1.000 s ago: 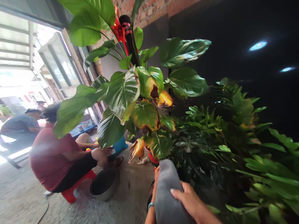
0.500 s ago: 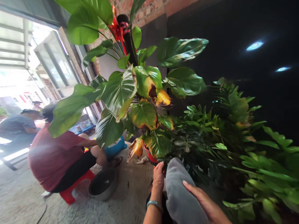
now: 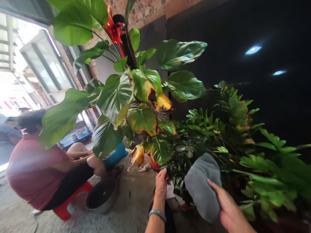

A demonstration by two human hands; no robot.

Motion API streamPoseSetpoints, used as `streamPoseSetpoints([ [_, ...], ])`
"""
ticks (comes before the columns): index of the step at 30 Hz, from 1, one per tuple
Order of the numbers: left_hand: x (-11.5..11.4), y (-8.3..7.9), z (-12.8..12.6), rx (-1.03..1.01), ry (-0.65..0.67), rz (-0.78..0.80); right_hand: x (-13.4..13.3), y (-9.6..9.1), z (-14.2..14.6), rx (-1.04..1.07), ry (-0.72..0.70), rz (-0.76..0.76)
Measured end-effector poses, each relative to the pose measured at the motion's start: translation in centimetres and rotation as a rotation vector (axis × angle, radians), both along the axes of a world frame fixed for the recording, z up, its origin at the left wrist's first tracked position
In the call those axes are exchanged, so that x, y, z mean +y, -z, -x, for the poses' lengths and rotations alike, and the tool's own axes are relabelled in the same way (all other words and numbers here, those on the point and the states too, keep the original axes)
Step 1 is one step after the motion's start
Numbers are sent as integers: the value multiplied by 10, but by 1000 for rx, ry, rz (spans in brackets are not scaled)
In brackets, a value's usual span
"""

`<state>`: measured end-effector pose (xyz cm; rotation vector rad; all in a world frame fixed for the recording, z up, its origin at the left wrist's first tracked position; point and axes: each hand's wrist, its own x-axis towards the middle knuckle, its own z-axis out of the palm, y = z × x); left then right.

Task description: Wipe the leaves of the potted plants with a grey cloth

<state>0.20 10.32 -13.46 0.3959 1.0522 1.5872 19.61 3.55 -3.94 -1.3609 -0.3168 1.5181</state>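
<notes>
My right hand (image 3: pixel 227 207) grips a grey cloth (image 3: pixel 202 186) and presses it against the leaves of a dark green bushy plant (image 3: pixel 201 139). My left hand (image 3: pixel 160 184), a bracelet on its wrist, reaches up under the low leaves of that plant, its fingers touching the foliage near a white tag (image 3: pixel 170 190). Whether the fingers hold anything is hidden. Behind stands a tall large-leaved plant (image 3: pixel 136 97) with yellowing leaves and a red ribbon (image 3: pixel 112 29) tied to its black pole.
A person in a red shirt (image 3: pixel 36 168) squats on a red stool (image 3: pixel 65 208) at the left, beside a metal bowl (image 3: pixel 102 197) on the concrete floor. Another person sits further left. Dark wall at the right, brick wall behind, more fern-like plants (image 3: pixel 267 174) at the right.
My right hand has carried the grey cloth up and to the right onto the bushy plant's leaves. The view has swung right; my left hand stays under the foliage.
</notes>
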Motion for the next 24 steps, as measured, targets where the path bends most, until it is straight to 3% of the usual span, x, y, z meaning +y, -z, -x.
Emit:
streamPoseSetpoints([
  [2, -1, -4, 0, -1, -14, 20, -19, 16, -9, -134, 28, -26],
  [3, -1, -5, 1, 3, -14, 25, -24, 15, -13, -200, 62, -66],
  [7, -2, -6, -1, 22, -10, 13, -5, -22, -27, -452, 296, -237],
  [9, -3, -5, -2, 29, -15, 9, 12, -37, -27, -451, 352, -238],
  [12, -2, -2, -3, 50, -13, -5, 16, -31, -20, -280, 229, -166],
  [15, -2, 0, -1, 71, 0, -7, -10, -10, -13, -205, 37, -17],
  [17, -2, -1, 0, 76, 7, 3, -26, -8, -13, -233, -20, 10],
  [20, -3, -3, 0, 78, 17, 1, -22, -32, -14, -281, 30, -125],
  [24, -3, -5, -2, 61, 1, 6, 26, -74, -10, -363, 224, -395],
])
